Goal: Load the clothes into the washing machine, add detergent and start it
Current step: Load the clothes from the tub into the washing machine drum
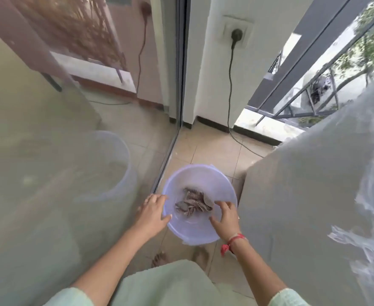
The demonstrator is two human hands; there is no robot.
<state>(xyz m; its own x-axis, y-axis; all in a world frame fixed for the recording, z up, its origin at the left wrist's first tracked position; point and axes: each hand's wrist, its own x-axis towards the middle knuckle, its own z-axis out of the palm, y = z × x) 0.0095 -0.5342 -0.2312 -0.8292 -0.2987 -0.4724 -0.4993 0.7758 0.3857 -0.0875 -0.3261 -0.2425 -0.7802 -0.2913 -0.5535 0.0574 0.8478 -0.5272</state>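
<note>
A crumpled grey-brown patterned cloth (192, 203) lies at the bottom of a translucent pale bucket (196, 231), the only thing in it. The bucket stands on the tiled floor (214, 146), between a glass door (49, 151) that mirrors it on the left and a plastic-wrapped grey machine (303, 184) close on the right. The left hand (152, 209) grips the bucket's left rim, thumb inside, fingers outside. The right hand (225, 215), a red thread (234, 239) at its wrist, reaches in over the right rim with fingers spread and bent, grasping nothing; its fingertips are just beside the cloth, and whether they touch it is unclear.
</note>
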